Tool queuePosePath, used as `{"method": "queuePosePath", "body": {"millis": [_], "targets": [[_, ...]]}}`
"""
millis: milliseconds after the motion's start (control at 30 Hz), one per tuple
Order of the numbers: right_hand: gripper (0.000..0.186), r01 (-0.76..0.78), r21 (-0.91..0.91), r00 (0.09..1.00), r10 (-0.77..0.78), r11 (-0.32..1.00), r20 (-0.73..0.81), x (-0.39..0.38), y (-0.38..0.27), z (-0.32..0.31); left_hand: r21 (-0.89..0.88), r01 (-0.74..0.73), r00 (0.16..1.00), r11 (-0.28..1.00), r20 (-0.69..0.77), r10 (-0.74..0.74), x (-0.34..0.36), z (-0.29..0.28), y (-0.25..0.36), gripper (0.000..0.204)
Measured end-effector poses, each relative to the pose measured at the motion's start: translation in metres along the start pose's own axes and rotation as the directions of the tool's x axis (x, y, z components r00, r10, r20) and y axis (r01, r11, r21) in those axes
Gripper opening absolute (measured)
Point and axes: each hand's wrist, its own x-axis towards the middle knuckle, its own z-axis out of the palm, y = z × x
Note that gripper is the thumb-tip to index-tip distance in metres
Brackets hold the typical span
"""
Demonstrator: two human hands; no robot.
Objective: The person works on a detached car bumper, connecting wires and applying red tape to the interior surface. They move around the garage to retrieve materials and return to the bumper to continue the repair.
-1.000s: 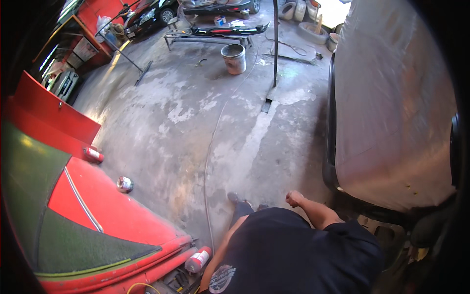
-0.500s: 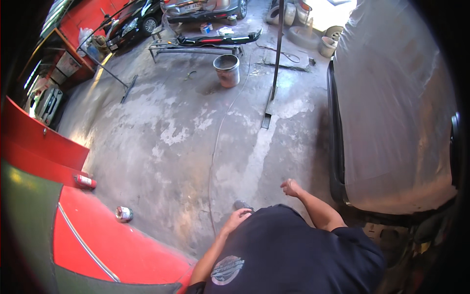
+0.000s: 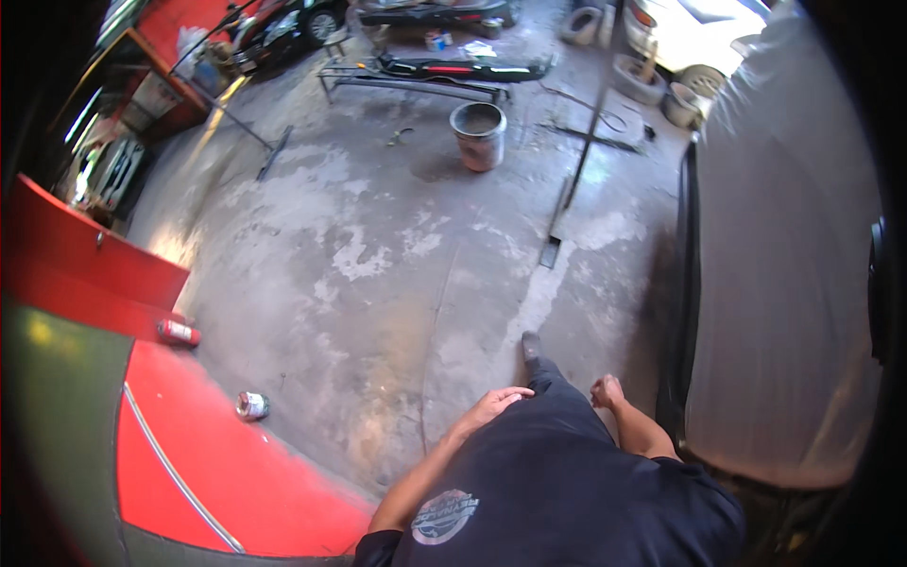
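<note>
My left hand [image 3: 498,406] hangs in front of my dark trousers [image 3: 559,402], its fingers stretched out toward the thigh. Nothing shows in it. On the other side of my body, my right hand [image 3: 607,389] is loosely closed with the fingers curled in, and no object can be seen in it. One shoe [image 3: 531,346] is forward on the concrete floor [image 3: 312,246], with the leg outstretched behind it. Nearest to my right arm stands a vehicle under a translucent cover [image 3: 779,283].
At left are a red car panel [image 3: 217,463], a small can [image 3: 252,405] and a red cylinder [image 3: 179,333]. Ahead stand a bucket [image 3: 478,142], a metal bench [image 3: 416,85] bearing a bumper [image 3: 463,69], and a pole [image 3: 593,123] with a flat foot. Cars line the far side.
I have stepped forward, and one leg now reaches ahead. My right hand has come down and back toward my body. The surroundings have shifted rightward in view.
</note>
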Motion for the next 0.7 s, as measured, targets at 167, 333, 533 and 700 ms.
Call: {"method": "queuePosePath", "body": {"millis": [167,333,533,700], "targets": [[0.017,0.339,-0.437,0.940,-0.287,0.833,0.182,0.074,-0.044,-0.045,-0.047,0.032,0.988,0.998,-0.150,-0.039,0.028,-0.012,0.061,0.036],[0.019,0.623,-0.365,0.777,-0.599,0.692,0.193,0.198,-0.128,-0.094,-0.031,0.013,0.995,0.999,-0.096,-0.015,0.096,-0.036,0.058,0.039],[0.023,0.448,-0.110,0.893,-0.438,0.887,0.104,0.223,-0.246,-0.144,-0.236,-0.025,0.993,0.971,-0.118,-0.003,0.121,-0.032,0.061,0.038],[0.022,0.446,-0.191,0.862,-0.363,0.874,0.354,0.248,-0.241,-0.117,-0.110,-0.063,0.971,0.992,-0.237,0.035,0.124,-0.062,0.056,0.038]]}}
